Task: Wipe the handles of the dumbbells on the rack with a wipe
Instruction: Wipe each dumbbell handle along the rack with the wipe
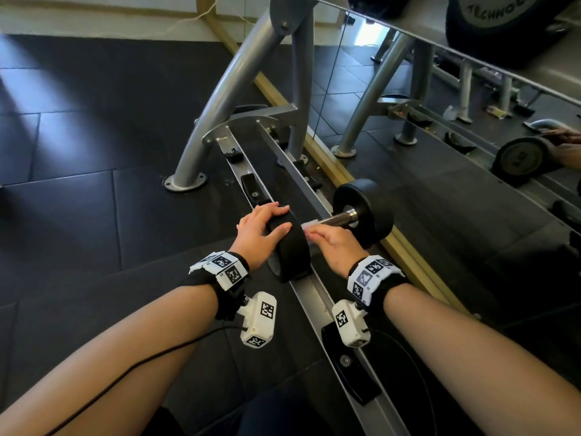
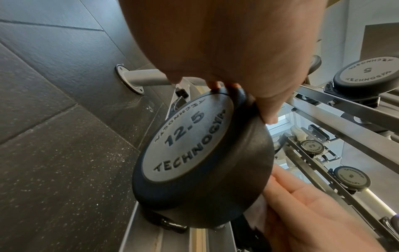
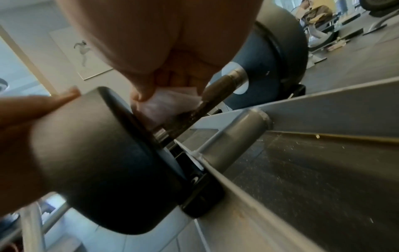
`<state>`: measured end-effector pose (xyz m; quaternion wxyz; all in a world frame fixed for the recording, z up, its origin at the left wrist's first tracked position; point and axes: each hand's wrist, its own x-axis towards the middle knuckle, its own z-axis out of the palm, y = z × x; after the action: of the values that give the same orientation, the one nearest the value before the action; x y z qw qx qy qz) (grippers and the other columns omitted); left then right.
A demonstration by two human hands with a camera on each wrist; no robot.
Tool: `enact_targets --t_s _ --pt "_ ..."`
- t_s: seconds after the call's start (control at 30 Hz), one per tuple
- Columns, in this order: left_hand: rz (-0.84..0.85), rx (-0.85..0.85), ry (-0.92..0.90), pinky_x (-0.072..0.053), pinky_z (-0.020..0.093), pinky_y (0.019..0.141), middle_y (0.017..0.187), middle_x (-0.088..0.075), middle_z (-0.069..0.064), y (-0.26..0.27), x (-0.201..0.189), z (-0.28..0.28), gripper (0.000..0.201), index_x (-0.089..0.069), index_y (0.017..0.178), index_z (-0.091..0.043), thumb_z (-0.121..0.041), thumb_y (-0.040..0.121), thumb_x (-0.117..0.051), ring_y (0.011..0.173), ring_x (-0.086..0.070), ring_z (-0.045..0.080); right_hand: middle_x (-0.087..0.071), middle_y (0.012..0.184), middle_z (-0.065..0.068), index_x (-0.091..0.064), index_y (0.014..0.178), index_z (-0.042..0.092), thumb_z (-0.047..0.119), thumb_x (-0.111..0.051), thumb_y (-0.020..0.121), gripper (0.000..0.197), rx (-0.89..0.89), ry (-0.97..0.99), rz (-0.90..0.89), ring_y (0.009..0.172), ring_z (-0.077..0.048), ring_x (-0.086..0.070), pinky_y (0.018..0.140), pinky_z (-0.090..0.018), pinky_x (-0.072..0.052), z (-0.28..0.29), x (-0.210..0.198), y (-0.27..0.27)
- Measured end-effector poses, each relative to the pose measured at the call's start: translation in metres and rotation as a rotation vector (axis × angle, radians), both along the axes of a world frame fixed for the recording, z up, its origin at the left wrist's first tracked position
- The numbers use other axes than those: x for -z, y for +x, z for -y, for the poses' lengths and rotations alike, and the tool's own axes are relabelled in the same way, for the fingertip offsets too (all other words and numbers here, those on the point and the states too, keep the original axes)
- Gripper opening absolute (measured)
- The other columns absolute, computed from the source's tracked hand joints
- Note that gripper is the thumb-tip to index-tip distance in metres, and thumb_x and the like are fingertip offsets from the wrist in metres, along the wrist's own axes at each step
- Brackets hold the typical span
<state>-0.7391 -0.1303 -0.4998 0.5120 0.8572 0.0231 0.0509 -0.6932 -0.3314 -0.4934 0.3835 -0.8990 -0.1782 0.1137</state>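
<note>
Head view showed a black dumbbell [image 1: 330, 228] lying across the two rails of the lowest rack [image 1: 309, 291] tier, close to the floor. Its metal handle [image 1: 338, 219] ran between the near head [image 1: 290, 250] and the far head [image 1: 366, 212]. A white wipe [image 1: 309, 224] was wrapped on the handle just beside the near head. The right hand [image 1: 334, 243] was curled round the wipe and handle, gripping them. The left hand [image 1: 262, 229] lay on top of the near head, fingers fairly straight and spread over its rim, thumb on the side toward the handle. Left wrist view showed that head's grey end plate marked 12.5. Beyond the far head stood a mirror [image 1: 440, 158] with a wooden frame edge. Left of the dumbbell, a grey rack leg [image 1: 220, 99] was bolted to the dark rubber floor [image 1: 78, 136]. Empty black saddles [image 1: 251, 187] sat along the rails.
</note>
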Motion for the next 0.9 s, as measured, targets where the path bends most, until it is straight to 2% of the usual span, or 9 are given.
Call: enact_targets --t_s 0.07,0.13,0.23,0.3,0.43,0.57,0.73,0.83,0.9 --pt "0.0 -0.006 0.007 -0.016 0.049 0.12 0.147 -0.045 -0.006 0.0 -0.002 0.0 0.038 -0.056 0.134 -0.035 -0.032 0.096 -0.061 0.14 -0.031 0.026 -0.068 0.097 0.016 -0.07 0.103 0.034 0.032 -0.052 0.099 0.019 0.083 0.048 -0.019 0.097 -0.003 -0.061 0.085 -0.018 -0.042 0.006 0.001 -0.009" --pt "-0.004 -0.005 0.022 -0.016 0.05 0.12 0.148 -0.045 -0.006 0.0 -0.002 -0.001 0.039 -0.055 0.135 -0.035 -0.033 0.096 -0.061 0.14 -0.031 0.026 -0.063 0.093 0.014 -0.065 0.095 0.037 0.032 -0.048 0.1 0.019 0.307 0.133 0.033 0.092 -0.005 -0.06 0.073 -0.015 -0.044 0.015 0.004 -0.015" --pt "-0.003 0.007 0.023 -0.016 0.051 0.12 0.148 -0.044 -0.006 0.001 -0.001 -0.002 0.038 -0.055 0.135 -0.037 -0.034 0.097 -0.06 0.141 -0.029 0.027 -0.059 0.108 0.0 -0.064 0.1 0.034 0.032 -0.047 0.101 0.017 0.645 0.298 -0.014 0.097 -0.02 -0.061 0.059 -0.027 -0.06 0.026 0.006 -0.021" --pt "0.005 0.011 0.007 -0.016 0.051 0.12 0.147 -0.045 -0.007 0.001 0.002 -0.002 0.037 -0.055 0.133 -0.038 -0.033 0.097 -0.06 0.14 -0.029 0.028 -0.057 0.11 0.001 -0.065 0.105 0.035 0.028 -0.053 0.098 0.016 0.746 0.332 -0.083 0.097 -0.02 -0.061 0.064 -0.037 -0.062 0.03 0.007 -0.024" --pt "0.027 0.023 0.028 -0.016 0.046 0.12 0.147 -0.046 -0.007 0.005 0.008 -0.005 0.037 -0.055 0.132 -0.038 -0.034 0.096 -0.06 0.141 -0.031 0.026 -0.062 0.112 0.002 -0.067 0.092 0.039 0.02 -0.063 0.091 0.02 0.846 0.408 -0.119 0.094 -0.014 -0.06 0.076 -0.034 -0.057 0.027 0.019 -0.021" --pt "0.028 0.036 0.017 -0.015 0.041 0.119 0.148 -0.046 -0.008 0.006 0.011 -0.007 0.035 -0.053 0.13 -0.043 -0.037 0.096 -0.06 0.141 -0.03 0.025 -0.068 0.102 0.002 -0.07 0.082 0.035 0.02 -0.072 0.081 0.015 0.948 0.563 -0.236 0.094 -0.021 -0.065 0.082 -0.042 -0.058 0.007 0.029 -0.016" --pt "0.031 0.036 0.013 -0.014 0.042 0.12 0.148 -0.045 -0.007 0.005 0.009 -0.007 0.036 -0.054 0.131 -0.042 -0.035 0.096 -0.06 0.141 -0.029 0.024 -0.062 0.091 0.011 -0.062 0.08 0.039 0.023 -0.064 0.087 0.018 1.052 0.716 -0.24 0.084 -0.01 -0.06 0.066 -0.025 -0.046 -0.015 0.029 0.005" --pt "0.028 0.047 0.023 -0.011 0.033 0.118 0.148 -0.045 -0.008 0.004 0.007 -0.006 0.037 -0.055 0.133 -0.036 -0.033 0.097 -0.06 0.142 -0.029 0.022 -0.061 0.096 0.006 -0.062 0.084 0.037 0.016 -0.058 0.092 0.022 1.07 0.776 -0.25 0.092 -0.018 -0.063 0.082 -0.037 -0.052 -0.016 0.033 0.012" --pt "0.025 0.054 0.021 -0.009 0.027 0.115 0.149 -0.045 -0.008 0.004 0.006 -0.007 0.038 -0.055 0.134 -0.035 -0.033 0.097 -0.06 0.142 -0.028 0.02 -0.064 0.102 0.0 -0.061 0.087 0.036 0.012 -0.056 0.094 0.026 1.065 0.807 -0.263 0.096 -0.021 -0.064 0.086 -0.039 -0.055 -0.012 0.041 0.01"
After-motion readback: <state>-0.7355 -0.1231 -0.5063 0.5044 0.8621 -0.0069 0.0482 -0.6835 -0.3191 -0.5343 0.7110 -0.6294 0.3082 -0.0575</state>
